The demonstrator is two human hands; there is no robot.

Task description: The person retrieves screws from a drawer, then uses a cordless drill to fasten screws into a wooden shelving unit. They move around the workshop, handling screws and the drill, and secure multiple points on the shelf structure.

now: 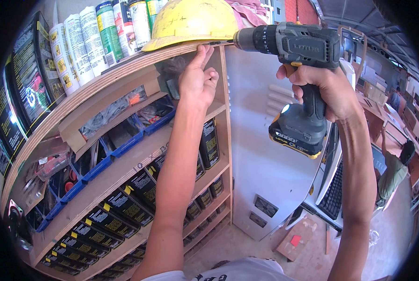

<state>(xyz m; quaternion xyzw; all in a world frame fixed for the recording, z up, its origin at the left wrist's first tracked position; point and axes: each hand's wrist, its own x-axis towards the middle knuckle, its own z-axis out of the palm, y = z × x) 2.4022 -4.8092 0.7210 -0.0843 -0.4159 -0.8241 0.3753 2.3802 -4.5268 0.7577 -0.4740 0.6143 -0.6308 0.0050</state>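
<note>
My right hand [323, 89] grips the handle of a grey and black cordless drill [297, 61], held high with its chuck pointing left at the end of the top plywood shelf board [125, 70]. My left hand [198, 79] reaches up beside the drill tip, index finger pressed to the underside edge of that board, the other fingers curled. A yellow hard hat [193, 21] sits on the board just above both hands.
The plywood shelf unit [125, 173] carries blue bins [125, 138] of small parts, rows of black boxes [125, 206] and upright sealant tubes [94, 37]. A pale grey cabinet side [265, 173] stands to the right. Below right, another person [391, 173] bends over a workbench.
</note>
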